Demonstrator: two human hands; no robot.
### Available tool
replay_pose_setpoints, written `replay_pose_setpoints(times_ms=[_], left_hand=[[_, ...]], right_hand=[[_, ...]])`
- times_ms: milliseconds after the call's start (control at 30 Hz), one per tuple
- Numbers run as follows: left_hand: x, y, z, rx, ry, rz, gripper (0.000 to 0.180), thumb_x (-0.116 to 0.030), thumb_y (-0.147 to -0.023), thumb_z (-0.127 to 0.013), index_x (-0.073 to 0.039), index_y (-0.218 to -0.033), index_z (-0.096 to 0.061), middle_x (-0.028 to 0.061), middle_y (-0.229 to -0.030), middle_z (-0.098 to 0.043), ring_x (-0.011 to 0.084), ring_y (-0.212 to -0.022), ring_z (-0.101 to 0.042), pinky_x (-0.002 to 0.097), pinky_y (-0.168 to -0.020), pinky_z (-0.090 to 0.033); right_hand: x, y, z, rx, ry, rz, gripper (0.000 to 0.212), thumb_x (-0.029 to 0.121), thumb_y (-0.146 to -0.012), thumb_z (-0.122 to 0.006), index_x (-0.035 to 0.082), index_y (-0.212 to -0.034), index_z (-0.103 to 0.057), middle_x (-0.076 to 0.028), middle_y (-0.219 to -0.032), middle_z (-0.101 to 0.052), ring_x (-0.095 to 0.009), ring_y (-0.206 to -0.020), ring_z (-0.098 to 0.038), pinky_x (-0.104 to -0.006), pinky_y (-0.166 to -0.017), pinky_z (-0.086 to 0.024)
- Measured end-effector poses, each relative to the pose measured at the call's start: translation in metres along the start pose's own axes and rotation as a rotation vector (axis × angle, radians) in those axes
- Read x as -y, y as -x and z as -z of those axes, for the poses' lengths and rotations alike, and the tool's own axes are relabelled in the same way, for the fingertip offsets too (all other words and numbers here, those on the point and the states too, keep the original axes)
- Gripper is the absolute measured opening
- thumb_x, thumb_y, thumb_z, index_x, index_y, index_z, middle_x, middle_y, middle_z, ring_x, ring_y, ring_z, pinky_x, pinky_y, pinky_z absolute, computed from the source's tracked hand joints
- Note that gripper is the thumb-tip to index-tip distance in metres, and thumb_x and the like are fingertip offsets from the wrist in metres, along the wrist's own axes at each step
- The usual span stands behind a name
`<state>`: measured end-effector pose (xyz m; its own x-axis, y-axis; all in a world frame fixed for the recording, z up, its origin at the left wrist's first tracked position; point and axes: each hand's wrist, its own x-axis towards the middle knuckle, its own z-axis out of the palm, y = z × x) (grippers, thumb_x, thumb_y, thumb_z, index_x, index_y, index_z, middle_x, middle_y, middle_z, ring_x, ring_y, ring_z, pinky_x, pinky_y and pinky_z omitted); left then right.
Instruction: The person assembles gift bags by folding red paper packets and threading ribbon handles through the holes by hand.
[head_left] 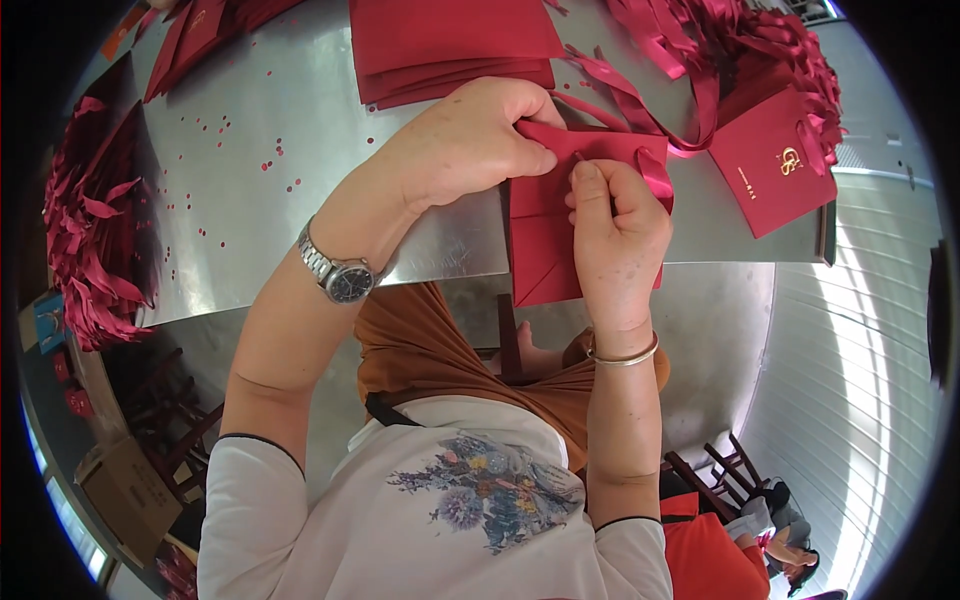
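Observation:
A red paper gift bag [545, 232] lies at the table's front edge, its lower end jutting past the edge. My left hand [490, 140] is closed on the bag's top edge, thumb on the front panel and fingers hidden behind. On the same panel my right hand [620, 225] pinches thumb against forefinger, with a thin bit of red ribbon showing at the tips. Another part of the satin ribbon [654, 174] comes out at the bag's upper right, and a ribbon loop [690, 140] lies beyond the bag.
Flat red bags [455, 45] are stacked beyond my hands. A finished-looking bag [775, 165] and a heap of ribboned bags [790, 55] lie at right. More ribboned bags [95, 230] stand at the left edge. Red paper dots [280, 152] dot the metal table [420, 245]. Another person [785, 540] is behind.

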<state>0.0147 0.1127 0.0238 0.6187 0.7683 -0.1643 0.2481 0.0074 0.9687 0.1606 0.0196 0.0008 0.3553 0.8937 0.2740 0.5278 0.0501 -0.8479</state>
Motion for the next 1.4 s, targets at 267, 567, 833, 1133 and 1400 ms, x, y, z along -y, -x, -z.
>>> replay_pose_setpoints(times_ms=[267,567,833,1133,1400], left_hand=[[0.009,-0.003,0.003,0.002,0.054,-0.026,0.019,0.000,-0.081,-0.065,0.002,-0.100,-0.063,0.0014,-0.093,-0.063,0.0069,-0.082,-0.056,0.0222,-0.072,-0.046],[0.008,-0.004,0.006,0.094,-0.083,-0.002,0.021,0.000,-0.083,-0.060,0.002,-0.103,-0.062,0.0008,-0.095,-0.061,0.0061,-0.084,-0.054,0.0216,-0.074,-0.044],[0.007,-0.004,0.004,0.064,-0.070,-0.018,0.020,0.002,-0.084,-0.060,0.002,-0.104,-0.063,-0.0001,-0.096,-0.063,0.0060,-0.084,-0.055,0.0213,-0.075,-0.045],[0.006,-0.005,0.006,0.101,-0.036,0.031,0.020,0.003,-0.084,-0.061,0.002,-0.103,-0.064,0.0013,-0.094,-0.064,0.0063,-0.084,-0.057,0.0203,-0.075,-0.046],[0.012,-0.005,0.002,0.048,0.189,0.018,0.024,0.003,-0.084,-0.061,0.002,-0.108,-0.064,0.0029,-0.098,-0.065,0.0082,-0.085,-0.059,0.0212,-0.075,-0.047]], right_hand=[[0.002,-0.001,0.001,0.050,0.075,-0.014,0.016,0.012,-0.094,-0.061,-0.003,-0.090,-0.066,-0.003,-0.069,-0.063,-0.007,-0.062,-0.056,-0.0221,-0.057,-0.047],[0.004,-0.001,0.002,0.058,0.157,-0.022,0.015,0.011,-0.094,-0.062,-0.002,-0.090,-0.066,-0.002,-0.068,-0.062,-0.006,-0.062,-0.056,-0.0220,-0.057,-0.047],[0.007,-0.007,0.008,0.117,-0.011,-0.142,0.016,0.013,-0.094,-0.061,-0.002,-0.093,-0.067,-0.001,-0.073,-0.064,-0.006,-0.065,-0.057,-0.0216,-0.059,-0.047],[0.014,-0.012,0.011,0.176,0.003,-0.238,0.018,0.015,-0.094,-0.061,-0.002,-0.091,-0.067,-0.001,-0.073,-0.064,-0.006,-0.064,-0.056,-0.0213,-0.060,-0.047],[0.001,-0.005,0.005,0.131,0.130,-0.028,0.015,0.014,-0.093,-0.065,-0.001,-0.092,-0.067,-0.001,-0.070,-0.063,-0.006,-0.065,-0.054,-0.0218,-0.061,-0.046]])
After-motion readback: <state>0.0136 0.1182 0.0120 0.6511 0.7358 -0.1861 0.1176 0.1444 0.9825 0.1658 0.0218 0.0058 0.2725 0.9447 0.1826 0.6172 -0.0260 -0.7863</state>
